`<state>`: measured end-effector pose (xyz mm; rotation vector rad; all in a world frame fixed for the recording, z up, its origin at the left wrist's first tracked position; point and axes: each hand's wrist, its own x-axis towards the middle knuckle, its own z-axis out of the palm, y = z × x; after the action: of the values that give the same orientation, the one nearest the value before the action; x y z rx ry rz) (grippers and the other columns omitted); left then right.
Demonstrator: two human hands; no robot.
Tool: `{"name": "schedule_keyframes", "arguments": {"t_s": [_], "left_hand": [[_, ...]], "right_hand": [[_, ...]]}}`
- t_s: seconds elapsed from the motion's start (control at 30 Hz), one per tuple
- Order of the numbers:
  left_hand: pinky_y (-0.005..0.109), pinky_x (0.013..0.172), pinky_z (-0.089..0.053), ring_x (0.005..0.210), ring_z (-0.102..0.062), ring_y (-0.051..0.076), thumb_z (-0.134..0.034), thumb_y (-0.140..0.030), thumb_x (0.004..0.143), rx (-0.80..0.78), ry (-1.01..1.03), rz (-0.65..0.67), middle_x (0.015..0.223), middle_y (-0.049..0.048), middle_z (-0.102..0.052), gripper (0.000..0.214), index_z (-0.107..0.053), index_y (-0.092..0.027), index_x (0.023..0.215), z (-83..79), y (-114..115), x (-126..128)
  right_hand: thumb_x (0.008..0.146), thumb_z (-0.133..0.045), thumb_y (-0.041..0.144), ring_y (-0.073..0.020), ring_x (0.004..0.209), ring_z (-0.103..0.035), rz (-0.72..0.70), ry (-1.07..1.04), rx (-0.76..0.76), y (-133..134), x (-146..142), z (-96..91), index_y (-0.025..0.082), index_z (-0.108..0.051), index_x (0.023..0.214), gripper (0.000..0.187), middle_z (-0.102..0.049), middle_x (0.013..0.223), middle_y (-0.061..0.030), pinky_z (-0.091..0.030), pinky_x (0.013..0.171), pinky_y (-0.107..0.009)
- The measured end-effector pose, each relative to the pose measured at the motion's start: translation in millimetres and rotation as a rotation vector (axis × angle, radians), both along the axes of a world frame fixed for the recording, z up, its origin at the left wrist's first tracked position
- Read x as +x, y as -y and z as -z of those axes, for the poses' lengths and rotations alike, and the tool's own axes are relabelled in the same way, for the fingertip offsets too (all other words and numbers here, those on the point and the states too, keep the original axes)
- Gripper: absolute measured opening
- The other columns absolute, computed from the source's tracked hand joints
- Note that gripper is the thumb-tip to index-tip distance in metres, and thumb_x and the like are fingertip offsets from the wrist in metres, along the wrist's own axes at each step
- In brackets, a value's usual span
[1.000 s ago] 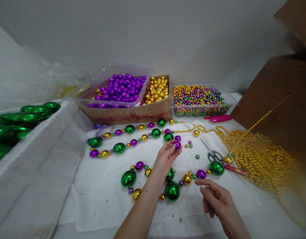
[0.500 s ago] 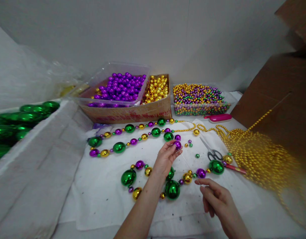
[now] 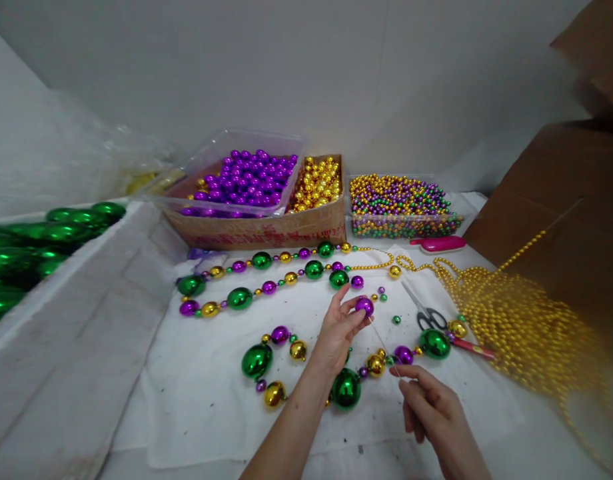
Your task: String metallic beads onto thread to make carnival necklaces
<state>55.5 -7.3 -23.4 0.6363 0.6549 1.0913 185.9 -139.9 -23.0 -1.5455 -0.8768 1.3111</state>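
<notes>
Between the fingertips of my left hand (image 3: pixel 344 327) is a shiny purple bead (image 3: pixel 365 307), held above the white cloth. A thin pale string (image 3: pixel 380 340) runs from that bead down to my right hand (image 3: pixel 429 407), whose thumb and forefinger are closed on it. Under my hands lies a strand of large green, gold and purple beads; a big green bead (image 3: pixel 346 389) sits below my left wrist, which hides part of the strand. A loose purple bead (image 3: pixel 357 283) and several small beads rest just beyond my left hand.
A finished-looking bead necklace (image 3: pixel 240 298) lies behind. Scissors (image 3: pixel 430 316) and a heap of gold bead chain (image 3: pixel 531 327) are on the right. Along the back stand a cardboard box (image 3: pixel 256 231) and a clear tub of small beads (image 3: pixel 401 227). A box of green balls (image 3: pixel 141 280) borders the left.
My left hand has shifted slightly right and towards me with the purple bead, its fingers a little more spread. The right hand stays almost in place. The whole view has moved slightly.
</notes>
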Motion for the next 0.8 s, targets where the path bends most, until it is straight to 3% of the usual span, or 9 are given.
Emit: {"name": "schedule_keyframes", "arguments": {"t_s": [0.33, 0.6, 0.7, 0.8], "left_hand": [[0.035, 0.084, -0.049, 0.094, -0.059, 0.018, -0.073, -0.014, 0.068, -0.006, -0.020, -0.058, 0.107, 0.0048, -0.057, 0.067, -0.044, -0.025, 0.128, -2.3, 3, 1], [0.036, 0.082, -0.049, 0.090, -0.060, 0.018, -0.074, -0.013, 0.067, 0.026, -0.039, 0.050, 0.108, 0.0055, -0.058, 0.070, -0.043, -0.026, 0.129, 2.1, 15, 9], [0.034, 0.081, -0.048, 0.089, -0.061, 0.018, -0.072, -0.017, 0.070, 0.038, -0.047, 0.109, 0.104, 0.0062, -0.061, 0.056, -0.052, -0.022, 0.122, -2.8, 18, 13], [0.032, 0.083, -0.046, 0.090, -0.062, 0.019, -0.068, -0.026, 0.075, 0.050, -0.098, 0.085, 0.097, 0.0078, -0.066, 0.023, -0.065, -0.014, 0.095, -13.4, 11, 13]], "right_hand": [[0.083, -0.049, 0.053, -0.0111, 0.041, -0.042, -0.031, 0.149, 0.012, 3, 1, 3.5, 0.008, -0.055, 0.117, 0.057, -0.049, 0.046, 0.0035, -0.032, 0.040, -0.021], [0.084, -0.050, 0.050, -0.0113, 0.042, -0.043, 0.037, 0.150, 0.081, -14, -3, 5.2, 0.013, -0.056, 0.105, 0.043, -0.050, 0.047, 0.0044, -0.033, 0.040, -0.021], [0.084, -0.052, 0.047, -0.0119, 0.044, -0.046, 0.067, 0.170, 0.153, -28, -4, 8.3, 0.017, -0.053, 0.094, 0.032, -0.052, 0.050, 0.0044, -0.036, 0.042, -0.021], [0.084, -0.052, 0.043, -0.0137, 0.047, -0.050, 0.041, 0.231, 0.202, -41, 2, 5.7, 0.019, -0.051, 0.094, 0.026, -0.054, 0.054, 0.0040, -0.039, 0.045, -0.023]]}}
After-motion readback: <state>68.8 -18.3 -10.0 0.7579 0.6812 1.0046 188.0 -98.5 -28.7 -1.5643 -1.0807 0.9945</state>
